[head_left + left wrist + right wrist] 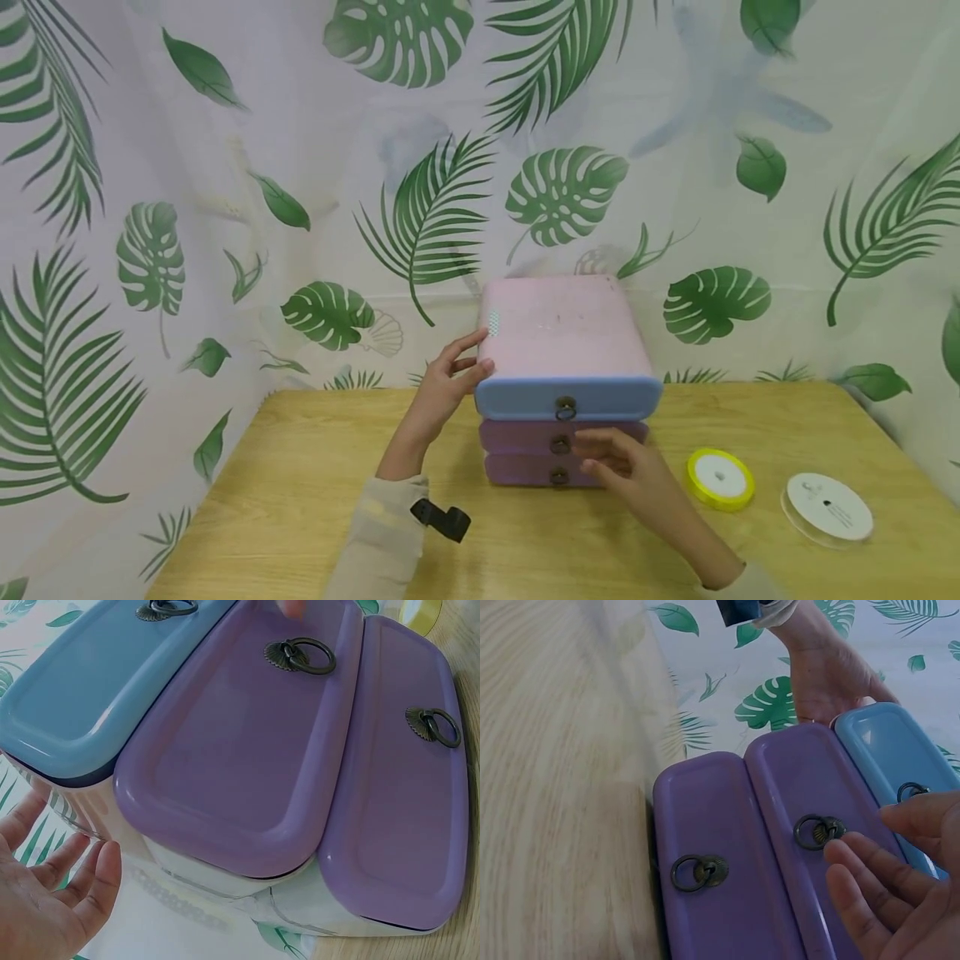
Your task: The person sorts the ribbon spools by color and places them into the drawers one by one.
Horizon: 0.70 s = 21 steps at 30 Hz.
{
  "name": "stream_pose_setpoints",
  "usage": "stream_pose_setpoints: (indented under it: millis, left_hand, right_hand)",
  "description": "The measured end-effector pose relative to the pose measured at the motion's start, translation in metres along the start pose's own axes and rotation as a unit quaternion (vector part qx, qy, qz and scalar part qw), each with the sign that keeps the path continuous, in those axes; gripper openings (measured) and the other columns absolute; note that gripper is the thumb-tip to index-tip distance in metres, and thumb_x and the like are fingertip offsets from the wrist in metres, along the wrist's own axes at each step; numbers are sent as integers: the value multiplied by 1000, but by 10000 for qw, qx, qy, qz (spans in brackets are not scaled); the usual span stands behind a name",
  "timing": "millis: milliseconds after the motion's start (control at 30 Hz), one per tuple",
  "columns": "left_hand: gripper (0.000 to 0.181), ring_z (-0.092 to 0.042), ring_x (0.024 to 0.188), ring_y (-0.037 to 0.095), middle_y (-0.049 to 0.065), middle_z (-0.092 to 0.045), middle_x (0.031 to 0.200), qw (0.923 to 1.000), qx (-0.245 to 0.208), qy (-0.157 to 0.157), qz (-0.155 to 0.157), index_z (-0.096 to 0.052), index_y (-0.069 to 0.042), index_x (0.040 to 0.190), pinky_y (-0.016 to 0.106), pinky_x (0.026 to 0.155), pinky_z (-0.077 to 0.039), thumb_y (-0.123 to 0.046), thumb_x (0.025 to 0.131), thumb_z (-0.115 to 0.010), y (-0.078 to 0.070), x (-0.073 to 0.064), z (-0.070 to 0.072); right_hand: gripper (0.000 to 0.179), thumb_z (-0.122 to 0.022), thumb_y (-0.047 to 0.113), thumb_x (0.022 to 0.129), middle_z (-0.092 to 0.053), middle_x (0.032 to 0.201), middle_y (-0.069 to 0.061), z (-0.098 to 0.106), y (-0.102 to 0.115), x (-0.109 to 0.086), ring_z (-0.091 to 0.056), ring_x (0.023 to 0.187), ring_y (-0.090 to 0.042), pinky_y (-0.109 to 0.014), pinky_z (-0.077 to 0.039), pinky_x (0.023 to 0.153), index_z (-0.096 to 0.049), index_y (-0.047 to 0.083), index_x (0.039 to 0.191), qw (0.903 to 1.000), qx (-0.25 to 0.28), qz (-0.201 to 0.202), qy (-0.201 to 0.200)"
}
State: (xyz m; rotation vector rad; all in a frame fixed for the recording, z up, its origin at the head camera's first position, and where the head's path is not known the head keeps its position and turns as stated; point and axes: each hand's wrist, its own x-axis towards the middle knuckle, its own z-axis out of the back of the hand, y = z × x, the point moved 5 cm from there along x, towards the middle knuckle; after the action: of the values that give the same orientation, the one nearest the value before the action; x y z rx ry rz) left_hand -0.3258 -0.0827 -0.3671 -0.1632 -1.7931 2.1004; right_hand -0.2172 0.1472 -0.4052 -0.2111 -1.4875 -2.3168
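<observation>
A small chest of drawers (558, 325) with a pink top stands on the table, one blue drawer (517, 400) above two purple drawers (240, 750). Each front carries a bronze ring pull, such as the middle ring (810, 832). My left hand (442, 392) rests its fingers against the chest's left side near the top; in the left wrist view its fingertips (109, 855) lie at the wall below the blue front. In front of the drawers, my right hand (626, 471) has loosely bent fingers and thumb apart, holding nothing, fingertips close by the middle ring.
To the right of the chest lie a yellow-rimmed ribbon spool (720, 479) and a white spool (828, 508). A leaf-patterned cloth (450, 208) hangs behind the wooden table (292, 492). A black strap (441, 518) is on the left wrist.
</observation>
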Motion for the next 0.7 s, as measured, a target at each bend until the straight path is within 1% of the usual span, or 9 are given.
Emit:
stream_pose_setpoints:
  millis: [133,300,367,433,533,633,700]
  left_hand:
    - [54,-47,132,28,3,-29,156,10000,-32,-8,20,-44,-29,145,45,100,-48,-26,94,-60,1,0,0]
    - [55,-47,131,28,4,-30,155,10000,-65,-19,-2,-44,-29,145,45,99,-49,-29,93,-62,2,-1,0]
    - [55,-47,132,29,4,-29,155,10000,-75,-3,-4,-44,-28,145,45,99,-49,-30,94,-62,2,-1,0]
    - [54,-46,132,29,4,-29,156,10000,-79,1,-1,-44,-28,145,45,99,-49,-29,94,-62,3,-1,0]
    - [54,-45,133,29,4,-28,156,10000,-69,-6,4,-44,-28,145,45,99,-48,-28,94,-61,4,0,0]
    - [54,-44,134,29,3,-28,156,10000,-53,-22,-6,-44,-28,145,46,100,-48,-26,94,-61,5,1,1]
    - [54,-44,134,29,3,-28,157,10000,-43,-26,-29,-43,-28,146,45,99,-48,-25,94,-60,5,1,1]
  right_hand:
    - [27,-62,10,93,-68,113,-16,-1,-10,-2,-61,91,4,-22,-55,76,-63,4,119,9995,-237,-189,-123]
    - [26,-66,5,88,-69,107,-17,-5,-17,-1,-61,87,5,-21,-55,72,-64,1,114,9989,-318,98,-342]
    - [27,-66,4,87,-69,107,-17,-7,-19,-1,-61,88,5,-20,-55,72,-64,0,114,9988,-291,148,-357]
    - [28,-66,5,88,-68,109,-19,-9,-20,-1,-62,89,3,-21,-55,73,-64,-1,115,9992,-246,101,-294]
    - [30,-64,7,90,-66,115,-21,-11,-21,0,-62,90,2,-22,-55,75,-62,-1,119,9998,-115,-128,-83]
    - [31,-63,7,91,-65,117,-22,-13,-20,1,-63,88,1,-23,-55,74,-61,-2,121,9997,-35,-221,9]
    - [32,-63,7,91,-65,117,-23,-14,-19,1,-64,85,0,-23,-55,73,-60,-2,122,9997,95,-216,36]
